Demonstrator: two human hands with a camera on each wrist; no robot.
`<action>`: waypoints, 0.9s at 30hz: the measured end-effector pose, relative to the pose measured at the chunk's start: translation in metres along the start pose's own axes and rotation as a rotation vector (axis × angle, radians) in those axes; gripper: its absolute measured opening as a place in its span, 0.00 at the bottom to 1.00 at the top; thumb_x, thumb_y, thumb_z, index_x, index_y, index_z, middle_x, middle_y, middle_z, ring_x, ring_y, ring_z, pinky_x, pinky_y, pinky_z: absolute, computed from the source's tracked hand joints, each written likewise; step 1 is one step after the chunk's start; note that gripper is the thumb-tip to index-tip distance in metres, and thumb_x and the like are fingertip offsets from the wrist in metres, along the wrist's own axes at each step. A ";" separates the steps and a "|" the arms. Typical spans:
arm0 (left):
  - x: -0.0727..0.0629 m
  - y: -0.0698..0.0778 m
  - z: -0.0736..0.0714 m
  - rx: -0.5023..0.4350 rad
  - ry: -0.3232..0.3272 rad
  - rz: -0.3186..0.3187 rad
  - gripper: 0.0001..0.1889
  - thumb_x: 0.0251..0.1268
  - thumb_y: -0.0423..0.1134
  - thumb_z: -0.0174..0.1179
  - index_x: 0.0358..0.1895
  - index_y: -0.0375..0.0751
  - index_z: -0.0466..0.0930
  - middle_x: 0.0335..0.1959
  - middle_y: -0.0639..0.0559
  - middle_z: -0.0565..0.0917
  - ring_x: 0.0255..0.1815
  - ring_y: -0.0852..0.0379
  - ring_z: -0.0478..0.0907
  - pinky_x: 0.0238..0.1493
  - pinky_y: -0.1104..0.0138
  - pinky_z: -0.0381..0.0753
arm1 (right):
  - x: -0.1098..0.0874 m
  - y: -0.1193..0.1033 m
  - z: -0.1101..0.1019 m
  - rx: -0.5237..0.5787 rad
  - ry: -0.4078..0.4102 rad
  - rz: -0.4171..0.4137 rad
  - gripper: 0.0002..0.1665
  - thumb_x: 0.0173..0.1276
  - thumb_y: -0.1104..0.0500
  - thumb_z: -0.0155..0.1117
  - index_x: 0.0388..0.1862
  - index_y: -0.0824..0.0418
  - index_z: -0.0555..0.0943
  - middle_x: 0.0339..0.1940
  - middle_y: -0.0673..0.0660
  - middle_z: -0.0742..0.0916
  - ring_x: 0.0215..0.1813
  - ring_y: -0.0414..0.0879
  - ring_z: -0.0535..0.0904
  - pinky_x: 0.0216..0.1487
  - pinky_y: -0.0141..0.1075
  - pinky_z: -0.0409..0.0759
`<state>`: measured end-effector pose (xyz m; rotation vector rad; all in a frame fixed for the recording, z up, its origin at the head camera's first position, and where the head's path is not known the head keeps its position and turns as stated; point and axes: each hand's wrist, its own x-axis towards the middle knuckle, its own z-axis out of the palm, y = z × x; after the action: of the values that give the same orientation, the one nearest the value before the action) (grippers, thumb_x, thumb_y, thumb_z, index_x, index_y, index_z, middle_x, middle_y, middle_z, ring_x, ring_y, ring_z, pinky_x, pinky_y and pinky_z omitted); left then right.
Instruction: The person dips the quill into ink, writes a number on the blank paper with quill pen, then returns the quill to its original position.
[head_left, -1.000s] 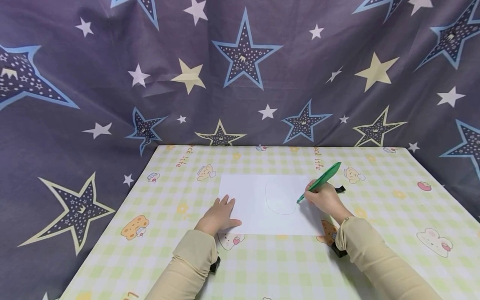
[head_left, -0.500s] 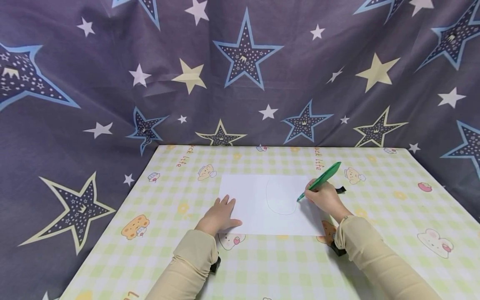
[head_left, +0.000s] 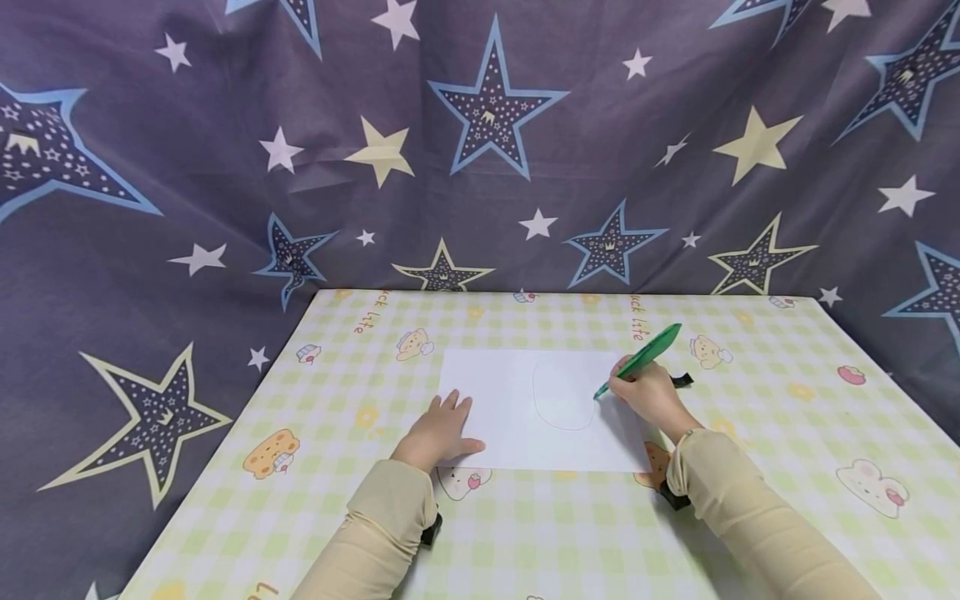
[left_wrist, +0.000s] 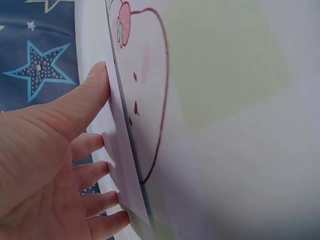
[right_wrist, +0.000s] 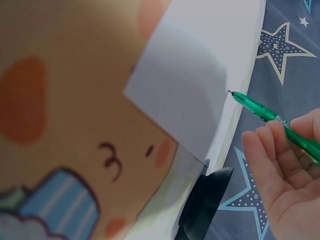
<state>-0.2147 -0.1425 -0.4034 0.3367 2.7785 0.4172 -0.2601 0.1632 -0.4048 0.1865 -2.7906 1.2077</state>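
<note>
A white sheet of paper point(head_left: 502, 408) lies on the table, bearing a thin U-shaped line on its right half. My right hand point(head_left: 648, 398) pinches a green pen point(head_left: 647, 354) with a broad leaf-like top, its tip at the right end of that line. In the right wrist view the dark point of the pen point(right_wrist: 257, 107) meets the sheet, and the other fingers curl below it. My left hand point(head_left: 437, 433) rests on the left edge of the paper with fingers spread. The left wrist view shows the fingertips point(left_wrist: 97, 167) and thumb pressing on the sheet.
A green-checked tablecloth point(head_left: 570, 533) with cartoon prints covers the table. Behind the table's far edge hangs a dark curtain point(head_left: 480, 208) patterned with stars. Black straps point(head_left: 673, 497) show at the wrists below beige sleeves.
The pen tip has crept slightly upward on the page, and the drawn line's right side has grown a little longer. My left hand stays in place.
</note>
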 end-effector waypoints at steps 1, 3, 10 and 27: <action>0.000 0.000 0.000 -0.002 0.000 -0.001 0.38 0.62 0.51 0.58 0.69 0.32 0.56 0.70 0.35 0.52 0.69 0.34 0.46 0.66 0.50 0.52 | 0.000 0.000 0.000 -0.003 0.001 -0.003 0.03 0.57 0.66 0.54 0.25 0.62 0.74 0.13 0.50 0.74 0.19 0.45 0.68 0.21 0.34 0.66; 0.000 -0.001 0.000 -0.007 0.003 -0.001 0.38 0.61 0.50 0.58 0.69 0.32 0.56 0.70 0.35 0.52 0.69 0.34 0.46 0.66 0.50 0.52 | 0.001 0.000 0.001 -0.003 0.004 -0.007 0.03 0.57 0.66 0.55 0.25 0.62 0.74 0.12 0.50 0.74 0.19 0.45 0.68 0.21 0.34 0.66; 0.001 -0.002 0.001 -0.002 0.004 -0.001 0.38 0.61 0.51 0.58 0.69 0.32 0.56 0.70 0.35 0.52 0.69 0.34 0.46 0.67 0.50 0.52 | 0.004 0.000 0.002 -0.010 0.011 -0.008 0.03 0.57 0.66 0.55 0.26 0.62 0.75 0.12 0.50 0.74 0.19 0.45 0.68 0.22 0.35 0.66; 0.002 -0.004 0.003 -0.011 0.006 -0.002 0.38 0.61 0.51 0.59 0.69 0.33 0.56 0.70 0.35 0.52 0.69 0.34 0.45 0.67 0.50 0.52 | 0.010 -0.003 0.006 -0.024 0.027 -0.006 0.03 0.59 0.64 0.56 0.28 0.62 0.76 0.13 0.50 0.76 0.18 0.45 0.68 0.21 0.35 0.66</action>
<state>-0.2162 -0.1446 -0.4079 0.3305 2.7806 0.4338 -0.2696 0.1559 -0.4051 0.1748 -2.7783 1.1656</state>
